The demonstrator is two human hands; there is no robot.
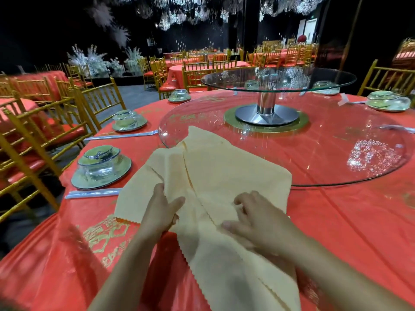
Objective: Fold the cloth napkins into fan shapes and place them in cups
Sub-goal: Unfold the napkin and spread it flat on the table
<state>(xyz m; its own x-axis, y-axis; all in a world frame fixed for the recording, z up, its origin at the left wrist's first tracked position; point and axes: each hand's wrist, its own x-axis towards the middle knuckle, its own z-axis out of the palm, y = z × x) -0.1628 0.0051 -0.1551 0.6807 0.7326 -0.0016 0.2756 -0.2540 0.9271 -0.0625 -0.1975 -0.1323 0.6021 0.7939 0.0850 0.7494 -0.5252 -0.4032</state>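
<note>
Pale yellow napkin (224, 167) lies partly folded on red tablecloth (336, 221) at the near table edge. Its far corner overlaps the rim of the glass turntable (314, 153). Left hand (160, 209) pinches a fold on the napkin's left side, thumb on top. Right hand (258, 218) is on the napkin's middle, fingers curled, gripping a pleat. 1 wrapped dish set (101, 167) and wrapped chopsticks (94, 193) sit just left.

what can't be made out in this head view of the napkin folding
All in the head view:
napkin: near end cut off by the bottom edge; overlapping layers hide whether it is one cloth or several.
left hand: fingers hidden under the cloth.
gold print on the tablecloth: blurred, partly covered by the napkin.
wrapped place setting: glare hides whether it holds a cup.
</note>
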